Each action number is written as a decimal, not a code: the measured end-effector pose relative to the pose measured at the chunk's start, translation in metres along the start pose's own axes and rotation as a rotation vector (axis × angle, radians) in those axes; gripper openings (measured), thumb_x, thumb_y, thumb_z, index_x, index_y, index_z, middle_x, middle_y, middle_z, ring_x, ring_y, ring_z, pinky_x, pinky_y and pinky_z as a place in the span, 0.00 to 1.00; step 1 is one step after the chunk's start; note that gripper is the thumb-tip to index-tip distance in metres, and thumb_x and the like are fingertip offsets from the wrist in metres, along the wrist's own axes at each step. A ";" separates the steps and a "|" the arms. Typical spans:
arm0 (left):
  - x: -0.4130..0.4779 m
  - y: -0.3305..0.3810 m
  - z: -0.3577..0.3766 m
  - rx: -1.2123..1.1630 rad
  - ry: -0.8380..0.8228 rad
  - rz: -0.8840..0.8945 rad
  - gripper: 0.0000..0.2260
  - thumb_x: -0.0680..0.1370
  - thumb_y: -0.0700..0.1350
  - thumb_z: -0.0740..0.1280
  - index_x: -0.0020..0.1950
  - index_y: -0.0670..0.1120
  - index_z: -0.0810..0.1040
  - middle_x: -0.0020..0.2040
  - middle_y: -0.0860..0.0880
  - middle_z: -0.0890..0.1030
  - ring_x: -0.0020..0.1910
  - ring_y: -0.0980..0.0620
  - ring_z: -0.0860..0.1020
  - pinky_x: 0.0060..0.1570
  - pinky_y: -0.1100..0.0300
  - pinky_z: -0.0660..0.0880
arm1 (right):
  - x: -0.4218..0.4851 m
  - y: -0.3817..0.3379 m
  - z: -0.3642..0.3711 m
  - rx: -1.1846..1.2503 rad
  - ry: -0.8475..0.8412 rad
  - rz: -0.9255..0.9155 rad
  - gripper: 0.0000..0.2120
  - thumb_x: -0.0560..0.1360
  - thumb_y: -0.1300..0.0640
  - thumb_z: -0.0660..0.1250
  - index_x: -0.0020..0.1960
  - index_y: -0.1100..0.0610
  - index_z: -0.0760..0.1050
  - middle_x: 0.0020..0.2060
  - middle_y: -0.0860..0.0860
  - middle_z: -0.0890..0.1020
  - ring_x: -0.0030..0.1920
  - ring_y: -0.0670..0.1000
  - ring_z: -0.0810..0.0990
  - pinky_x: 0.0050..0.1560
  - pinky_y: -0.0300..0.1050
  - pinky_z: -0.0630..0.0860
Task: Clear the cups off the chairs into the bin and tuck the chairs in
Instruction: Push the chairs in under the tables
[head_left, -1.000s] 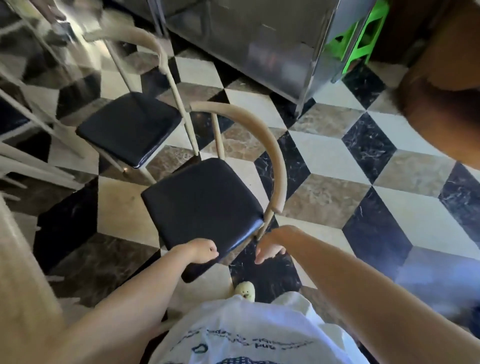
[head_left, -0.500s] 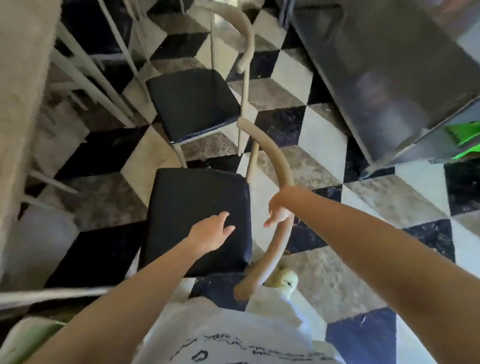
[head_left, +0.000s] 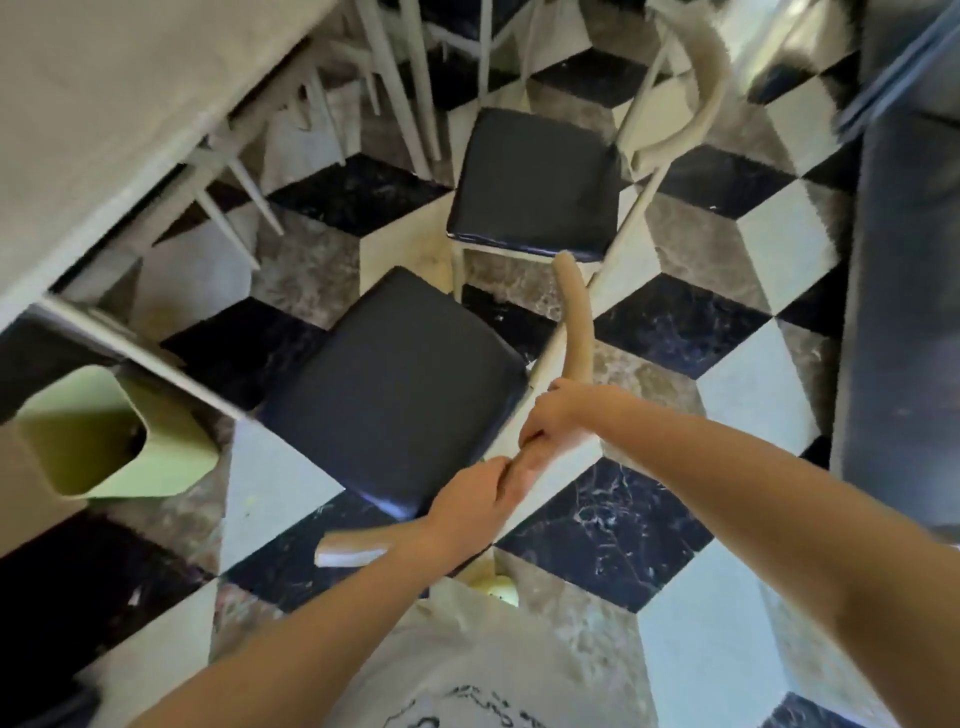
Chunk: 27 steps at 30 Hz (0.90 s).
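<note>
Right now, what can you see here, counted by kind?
Chairs with black seats in plain view: 2, the near chair and the far chair.
Green bin: 1.
Table: 1.
Hands gripping the near chair's backrest: 2, left hand and right hand.
Total: 6.
More pale legs under the table are too blurred to count.

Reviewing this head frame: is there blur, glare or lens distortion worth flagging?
Head view: motion blur smears the table edge and the green bin at left; the left hand and right hand gripping the near chair's backrest are soft but readable; the wide-angle lens skews the floor tiles.
</note>
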<state>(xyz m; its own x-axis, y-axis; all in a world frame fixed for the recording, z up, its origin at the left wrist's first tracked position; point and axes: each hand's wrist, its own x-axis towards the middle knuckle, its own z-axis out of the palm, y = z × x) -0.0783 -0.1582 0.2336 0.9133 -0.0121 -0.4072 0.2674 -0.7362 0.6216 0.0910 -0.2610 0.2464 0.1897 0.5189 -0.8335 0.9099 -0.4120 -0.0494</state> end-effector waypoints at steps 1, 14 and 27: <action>0.000 0.002 0.003 0.024 0.010 -0.028 0.31 0.76 0.66 0.49 0.61 0.44 0.75 0.53 0.45 0.83 0.52 0.44 0.81 0.52 0.50 0.76 | 0.002 0.006 -0.002 -0.030 -0.008 -0.029 0.20 0.78 0.40 0.55 0.69 0.41 0.69 0.63 0.44 0.75 0.63 0.54 0.69 0.67 0.48 0.63; -0.001 0.004 0.032 0.356 0.209 -0.284 0.25 0.77 0.67 0.52 0.54 0.49 0.75 0.48 0.51 0.82 0.44 0.48 0.81 0.46 0.53 0.79 | -0.006 0.073 -0.012 0.006 0.152 -0.202 0.29 0.68 0.30 0.64 0.62 0.46 0.75 0.54 0.48 0.79 0.58 0.52 0.74 0.60 0.47 0.67; 0.002 0.009 0.042 0.442 0.357 -0.375 0.23 0.74 0.69 0.55 0.47 0.52 0.77 0.41 0.54 0.80 0.37 0.52 0.78 0.35 0.62 0.71 | 0.003 0.085 0.005 -0.004 0.395 -0.333 0.25 0.69 0.31 0.63 0.56 0.48 0.79 0.52 0.46 0.80 0.55 0.49 0.74 0.59 0.47 0.66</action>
<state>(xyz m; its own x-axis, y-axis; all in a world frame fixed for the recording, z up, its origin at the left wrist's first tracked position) -0.0872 -0.1934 0.2102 0.8492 0.4656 -0.2492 0.5040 -0.8555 0.1191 0.1671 -0.2976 0.2369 0.0135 0.8650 -0.5015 0.9458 -0.1738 -0.2743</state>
